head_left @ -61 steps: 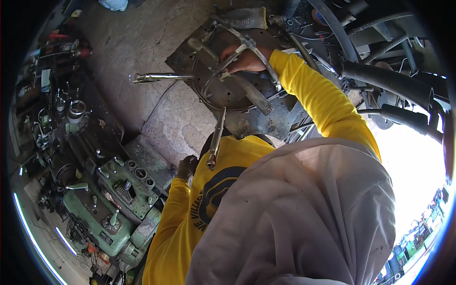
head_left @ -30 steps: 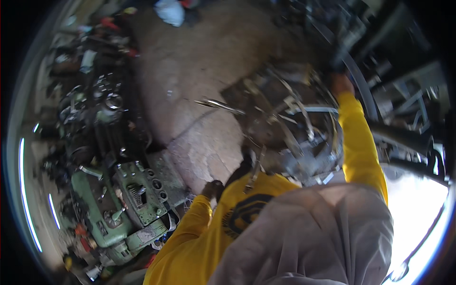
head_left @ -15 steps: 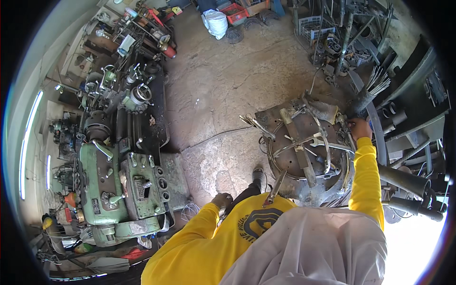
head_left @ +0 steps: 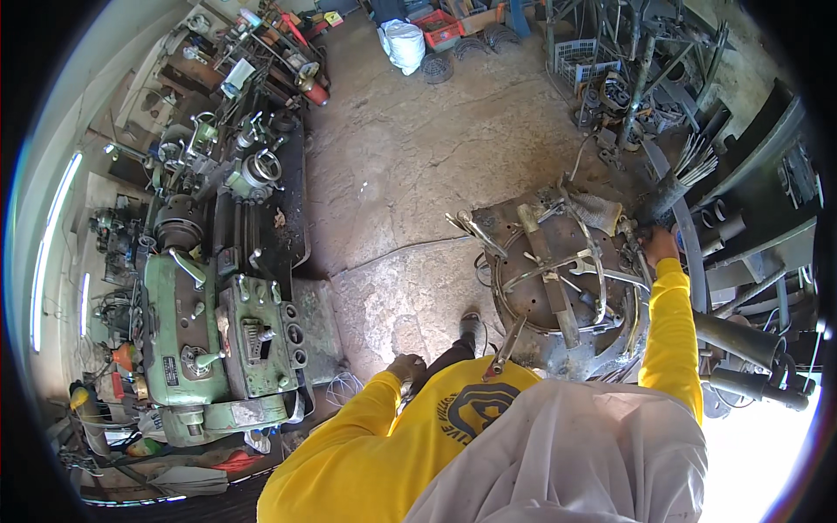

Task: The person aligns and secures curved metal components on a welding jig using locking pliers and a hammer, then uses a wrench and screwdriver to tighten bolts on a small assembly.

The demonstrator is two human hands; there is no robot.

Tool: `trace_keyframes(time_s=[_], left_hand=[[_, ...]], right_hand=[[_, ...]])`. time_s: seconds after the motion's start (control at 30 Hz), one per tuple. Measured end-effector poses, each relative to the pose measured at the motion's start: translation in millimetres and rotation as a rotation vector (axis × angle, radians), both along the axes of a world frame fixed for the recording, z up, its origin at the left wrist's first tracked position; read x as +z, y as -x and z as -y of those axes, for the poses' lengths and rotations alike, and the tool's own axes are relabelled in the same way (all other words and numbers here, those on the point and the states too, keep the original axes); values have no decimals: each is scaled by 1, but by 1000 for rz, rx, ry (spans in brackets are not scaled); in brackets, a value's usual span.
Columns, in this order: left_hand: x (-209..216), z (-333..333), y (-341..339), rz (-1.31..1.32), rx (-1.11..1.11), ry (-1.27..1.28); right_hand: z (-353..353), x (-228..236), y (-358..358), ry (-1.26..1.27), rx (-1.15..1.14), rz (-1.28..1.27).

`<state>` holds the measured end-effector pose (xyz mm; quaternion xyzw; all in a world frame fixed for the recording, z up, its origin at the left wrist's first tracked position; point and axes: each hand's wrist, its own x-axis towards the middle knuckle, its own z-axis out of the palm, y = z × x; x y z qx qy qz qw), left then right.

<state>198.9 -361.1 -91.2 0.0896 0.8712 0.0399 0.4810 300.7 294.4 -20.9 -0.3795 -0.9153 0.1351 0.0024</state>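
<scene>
My right hand (head_left: 660, 246) reaches to the right edge of a metal worktable (head_left: 523, 296) with holes in its top. Its fingers are curled at a dark metal piece among upright fittings; what they grip is hidden. Close by lies an open-end wrench (head_left: 602, 270), left of that hand. A round frame of bent metal rod (head_left: 600, 292) rests on the table, and a flat bar (head_left: 549, 272) lies across it. Low beside my thigh hangs my left hand (head_left: 406, 367), fingers curled in; whether it holds anything is too dark to make out.
A green lathe (head_left: 187, 340) stands along the left wall. Metal pipes (head_left: 741, 336) and stacked steel pieces crowd the right side. At the back are a white sack (head_left: 401, 45), a red crate (head_left: 438, 29) and wire coils (head_left: 436, 68). A cable (head_left: 397, 254) crosses the concrete floor.
The whole view has shifted slightly. My right hand stays at the table's right edge with a small change in its pose; my left hand remains beside my thigh.
</scene>
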Motion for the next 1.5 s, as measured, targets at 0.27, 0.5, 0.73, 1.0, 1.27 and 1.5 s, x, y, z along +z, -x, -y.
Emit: trace_keyframes(time_s=[0.27, 0.5, 0.73, 1.0, 1.27, 1.5], left_hand=[[-6, -1, 3, 40, -79, 0], [-7, -8, -2, 9, 104, -159], [-42, 31, 12, -16, -15, -154], [-40, 37, 15, -14, -47, -142], [-68, 64, 13, 91, 84, -202], [-48, 41, 13, 40, -101, -85]], right_hand=[[43, 51, -15, 253, 24, -591], [113, 66, 3, 878, 323, -456], [130, 52, 20, 1074, 438, -378], [146, 35, 55, 1312, 554, -329], [157, 32, 61, 1104, 706, -436], [161, 62, 44, 975, 669, -405]])
